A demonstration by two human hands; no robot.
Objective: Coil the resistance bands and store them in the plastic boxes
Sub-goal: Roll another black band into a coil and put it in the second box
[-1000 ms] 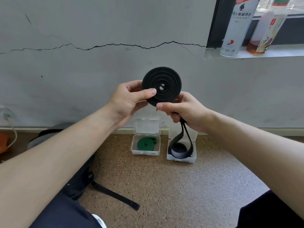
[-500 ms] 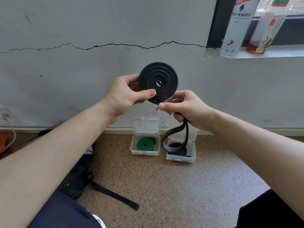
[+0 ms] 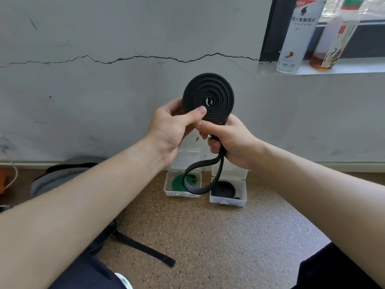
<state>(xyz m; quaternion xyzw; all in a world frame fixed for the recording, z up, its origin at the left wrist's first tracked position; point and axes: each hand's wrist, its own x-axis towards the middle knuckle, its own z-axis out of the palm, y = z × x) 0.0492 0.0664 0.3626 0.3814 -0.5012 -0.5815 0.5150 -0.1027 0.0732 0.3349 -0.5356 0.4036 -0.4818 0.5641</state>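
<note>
A black resistance band (image 3: 209, 99) is wound into a flat spiral, held up in front of the wall. My left hand (image 3: 170, 130) pinches the coil's lower left edge, thumb on its face. My right hand (image 3: 231, 140) grips the loose tail just below the coil. The tail hangs down in a loop (image 3: 198, 185) over the two boxes. On the floor by the wall stand two open clear plastic boxes: the left box (image 3: 168, 187) holds a coiled green band (image 3: 178, 183), the right box (image 3: 242, 197) holds a coiled black band (image 3: 225, 189).
A dark bag with a strap (image 3: 143, 250) lies on the speckled floor at the left. Two bottles (image 3: 295, 34) stand on the window sill at the upper right. An orange object with a white cable (image 3: 12, 178) sits at the far left.
The coil has grown and shifted slightly. The hanging tail has shortened and its loop has swung left, from the right box toward the left one. My right hand has slid closer under the coil.
</note>
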